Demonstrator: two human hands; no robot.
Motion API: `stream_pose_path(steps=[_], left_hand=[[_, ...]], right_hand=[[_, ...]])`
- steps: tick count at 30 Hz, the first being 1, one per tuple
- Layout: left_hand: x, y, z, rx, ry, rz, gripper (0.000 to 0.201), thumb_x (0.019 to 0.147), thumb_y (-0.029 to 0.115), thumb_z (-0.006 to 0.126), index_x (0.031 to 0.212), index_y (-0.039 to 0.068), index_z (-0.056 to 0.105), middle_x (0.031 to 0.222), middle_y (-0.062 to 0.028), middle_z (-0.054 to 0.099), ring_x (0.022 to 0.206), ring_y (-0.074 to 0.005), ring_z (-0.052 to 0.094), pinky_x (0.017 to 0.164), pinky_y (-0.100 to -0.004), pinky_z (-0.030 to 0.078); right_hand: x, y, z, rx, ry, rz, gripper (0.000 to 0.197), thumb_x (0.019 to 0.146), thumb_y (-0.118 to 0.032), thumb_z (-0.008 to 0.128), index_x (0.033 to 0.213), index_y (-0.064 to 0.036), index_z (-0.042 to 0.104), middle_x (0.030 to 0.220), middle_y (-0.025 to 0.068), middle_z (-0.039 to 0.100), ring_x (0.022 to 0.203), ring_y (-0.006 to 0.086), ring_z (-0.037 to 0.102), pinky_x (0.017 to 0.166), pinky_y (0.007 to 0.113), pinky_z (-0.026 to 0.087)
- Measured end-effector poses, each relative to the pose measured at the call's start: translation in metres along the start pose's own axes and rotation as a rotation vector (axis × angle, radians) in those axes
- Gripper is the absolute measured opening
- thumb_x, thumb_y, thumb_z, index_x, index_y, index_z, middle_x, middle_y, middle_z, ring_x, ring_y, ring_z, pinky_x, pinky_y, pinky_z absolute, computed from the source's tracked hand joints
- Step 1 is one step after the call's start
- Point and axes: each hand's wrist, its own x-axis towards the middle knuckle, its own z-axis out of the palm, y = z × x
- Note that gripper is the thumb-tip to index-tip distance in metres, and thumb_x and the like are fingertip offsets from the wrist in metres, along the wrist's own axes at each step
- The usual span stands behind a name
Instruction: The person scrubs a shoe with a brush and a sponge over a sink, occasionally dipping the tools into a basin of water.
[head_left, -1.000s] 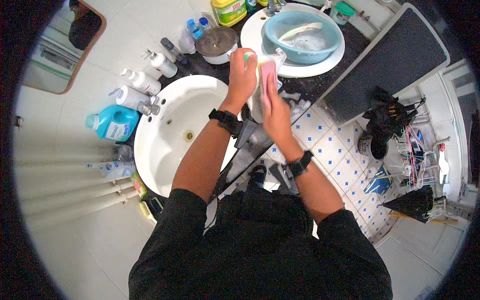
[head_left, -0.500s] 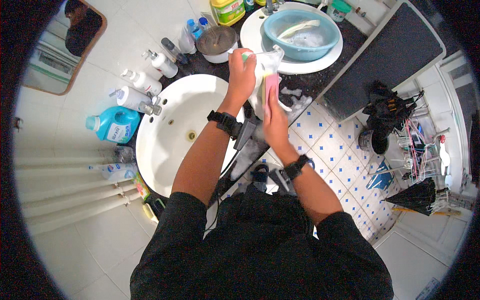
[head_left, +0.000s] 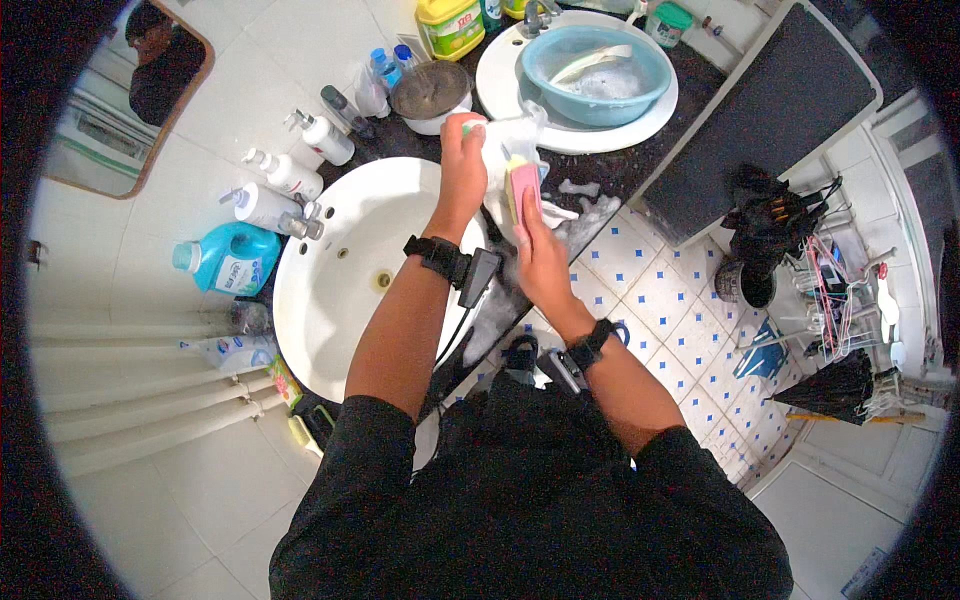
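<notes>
My left hand (head_left: pixel 464 172) is closed on one end of a white, foam-covered item (head_left: pixel 516 132), and a bit of green shows at its fingertips. What kind of item it is, I cannot make out. My right hand (head_left: pixel 540 250) grips a pink-and-yellow scrubbing block (head_left: pixel 524 190), its pale yellow side turned toward the white item. Both hands are over the dark counter between two sinks. Suds (head_left: pixel 590 212) lie on the counter edge just right of the block. Part of the white item is hidden behind the block and my right fingers.
A white sink (head_left: pixel 318 345) lies to the left. The far sink (head_left: pixel 497 75) holds a blue basin (head_left: pixel 540 85) with soapy water and something white. Pump bottles (head_left: pixel 325 140), a blue jug (head_left: pixel 238 262) and a lidded pot (head_left: pixel 432 90) line the wall. A dark panel (head_left: pixel 760 120) leans right.
Both hands have shifted slightly left. The pink-and-yellow block has moved left and a little down, tilting against the white item. Both hands keep their hold.
</notes>
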Motion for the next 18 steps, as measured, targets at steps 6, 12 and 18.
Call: stream_pose_path(steps=[6,12,18], left_hand=[[0.002,-0.002,-0.001,-0.023,-0.014,0.026,0.021,0.089,0.015,0.044,0.103,0.000,0.050,0.105,-0.0162,0.049,0.102,-0.0285,0.047,0.094,-0.0353,0.035],[-0.001,0.006,0.005,-0.060,-0.053,-0.027,0.020,0.088,0.014,0.045,0.101,0.001,0.051,0.102,-0.0158,0.048,0.100,-0.0278,0.047,0.093,-0.0352,0.035],[0.005,0.012,0.020,-0.069,-0.119,0.081,0.019,0.087,0.014,0.046,0.099,0.001,0.052,0.099,-0.0151,0.048,0.097,-0.0267,0.047,0.089,-0.0335,0.035]], right_hand=[[0.063,-0.041,-0.014,0.022,0.060,-0.058,0.054,0.092,-0.008,0.048,0.143,-0.0106,0.030,0.106,0.0314,0.056,0.091,0.0447,0.058,0.077,0.043,0.046],[-0.002,0.005,-0.004,-0.050,0.071,-0.093,0.057,0.092,-0.008,0.048,0.145,-0.0100,0.026,0.107,0.0299,0.057,0.093,0.0434,0.059,0.079,0.044,0.046],[0.048,-0.031,-0.029,-0.020,0.159,-0.082,0.055,0.093,-0.007,0.046,0.144,-0.0083,0.026,0.105,0.0291,0.058,0.090,0.0446,0.058,0.077,0.043,0.046]])
